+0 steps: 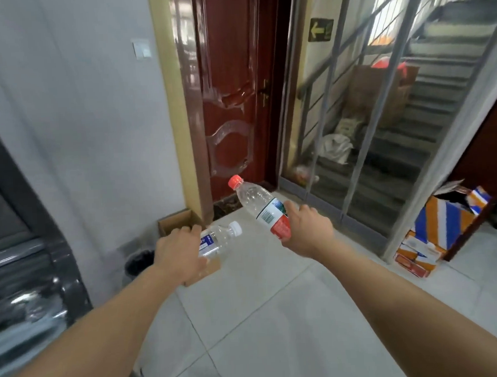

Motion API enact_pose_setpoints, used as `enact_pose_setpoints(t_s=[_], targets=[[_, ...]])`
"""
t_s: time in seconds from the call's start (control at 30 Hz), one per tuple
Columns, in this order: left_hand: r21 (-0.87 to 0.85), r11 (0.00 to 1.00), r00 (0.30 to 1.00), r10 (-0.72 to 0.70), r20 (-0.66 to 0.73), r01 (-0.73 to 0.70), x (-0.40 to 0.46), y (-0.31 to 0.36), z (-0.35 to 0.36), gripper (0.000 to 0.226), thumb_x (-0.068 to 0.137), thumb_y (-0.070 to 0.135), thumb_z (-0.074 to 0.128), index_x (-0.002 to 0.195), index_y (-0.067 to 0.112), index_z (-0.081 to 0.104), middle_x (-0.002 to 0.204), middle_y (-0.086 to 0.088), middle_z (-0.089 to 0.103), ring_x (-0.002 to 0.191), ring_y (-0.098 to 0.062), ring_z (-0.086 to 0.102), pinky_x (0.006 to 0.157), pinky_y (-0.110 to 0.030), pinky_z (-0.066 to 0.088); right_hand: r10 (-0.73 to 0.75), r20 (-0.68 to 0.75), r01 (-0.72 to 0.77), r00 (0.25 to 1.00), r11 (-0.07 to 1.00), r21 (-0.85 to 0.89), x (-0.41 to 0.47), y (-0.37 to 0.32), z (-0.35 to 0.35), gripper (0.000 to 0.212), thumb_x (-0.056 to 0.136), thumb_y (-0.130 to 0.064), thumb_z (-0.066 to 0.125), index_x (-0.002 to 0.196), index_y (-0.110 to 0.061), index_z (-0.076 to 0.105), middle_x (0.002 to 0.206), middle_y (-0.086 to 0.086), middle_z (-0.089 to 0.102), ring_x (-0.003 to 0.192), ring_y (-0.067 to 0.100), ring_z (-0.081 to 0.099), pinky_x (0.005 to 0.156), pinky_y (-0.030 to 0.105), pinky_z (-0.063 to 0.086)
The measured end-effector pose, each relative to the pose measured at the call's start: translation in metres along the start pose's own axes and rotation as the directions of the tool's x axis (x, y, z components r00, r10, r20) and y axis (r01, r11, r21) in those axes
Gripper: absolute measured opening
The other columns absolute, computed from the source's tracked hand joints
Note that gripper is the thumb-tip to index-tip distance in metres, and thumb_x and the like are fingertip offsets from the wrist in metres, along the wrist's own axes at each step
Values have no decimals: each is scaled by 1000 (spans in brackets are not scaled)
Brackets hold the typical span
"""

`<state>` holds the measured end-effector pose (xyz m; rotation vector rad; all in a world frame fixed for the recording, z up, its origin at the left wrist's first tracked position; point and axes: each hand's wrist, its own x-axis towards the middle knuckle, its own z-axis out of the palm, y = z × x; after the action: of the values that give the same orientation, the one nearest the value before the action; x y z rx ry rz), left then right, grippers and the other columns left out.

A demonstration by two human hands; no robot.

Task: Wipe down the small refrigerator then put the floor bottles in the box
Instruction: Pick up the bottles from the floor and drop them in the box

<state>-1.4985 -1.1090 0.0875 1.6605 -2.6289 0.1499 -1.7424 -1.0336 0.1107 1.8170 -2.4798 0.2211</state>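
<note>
Over floor (pixel 276 302): bottles (pixel 260 208) w/in curled fingers (pixel 290 207).

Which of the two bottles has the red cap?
The bottle in the right hand, the red-capped bottle with a red and white label. The white-capped bottle in the left hand has a blue label.

You're over a pale tiled floor (pixel 277 316), an open cardboard box (pixel 175 221) on it by the door frame, a black bin (pixel 139 263) just beside the box, striped cartons (pixel 442 230) stacked far right.
</note>
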Motion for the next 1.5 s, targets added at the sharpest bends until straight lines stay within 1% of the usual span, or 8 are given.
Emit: enact_pose_setpoints(t_s=[0.2,0.47,0.63,0.87,0.97,1.13,1.33,1.5], targets=[[17,986,986,-168,15,168,89,11,1,50,77,48,64,114,22,42,116,0,58,105,-21,56,73,-33,40,-164,45,164,985,986,-4,134,24,13,74,75,-39,69,135,-23,31,120,9,53,110,28,52,75,37,46],[85,944,946,-324,34,320,204,-21,27,57,77,52,63,119,20,41,114,-1,58,102,-21,55,73,-34,42,-369,81,368,926,930,22,285,-3,59,74,75,-41,70,134,-21,30,120,11,51,112,29,51,83,38,46],[47,919,917,-395,56,393,293,-42,49,56,77,52,62,118,20,41,112,0,58,100,-19,55,70,-33,42,-423,127,424,897,905,21,381,-14,80,73,76,-40,70,134,-20,30,121,12,51,112,30,51,86,39,47],[79,908,903,-418,98,412,394,-57,57,52,80,49,61,119,21,40,112,0,57,99,-18,55,67,-30,37,-454,153,452,878,891,46,500,-22,99,71,75,-42,70,131,-20,32,118,10,52,110,29,52,83,39,47],[98,885,880,-463,107,454,431,-63,62,52,80,50,60,117,20,40,112,0,57,100,-19,55,68,-31,38,-499,163,497,851,866,56,550,-28,110,72,76,-44,69,133,-20,31,119,11,51,111,29,51,85,40,46],[119,811,803,-584,118,572,492,-64,79,51,80,51,60,116,20,41,110,-1,57,99,-20,55,71,-31,41,-606,196,604,771,793,78,637,-38,131,73,75,-42,69,133,-19,31,120,12,50,111,30,51,85,39,46],[132,659,644,-752,140,740,551,-45,102,53,79,55,60,115,21,41,109,0,58,98,-20,56,66,-31,38,-756,209,748,621,651,132,736,-42,153,65,80,-44,63,132,-19,32,119,13,52,110,31,52,84,37,45],[122,562,533,-820,209,818,578,-34,123,56,77,56,61,116,21,43,114,-1,59,102,-23,58,71,-34,44,-826,261,824,500,547,150,787,-58,179,62,81,-43,63,131,-19,33,118,13,52,109,31,53,83,36,45]])
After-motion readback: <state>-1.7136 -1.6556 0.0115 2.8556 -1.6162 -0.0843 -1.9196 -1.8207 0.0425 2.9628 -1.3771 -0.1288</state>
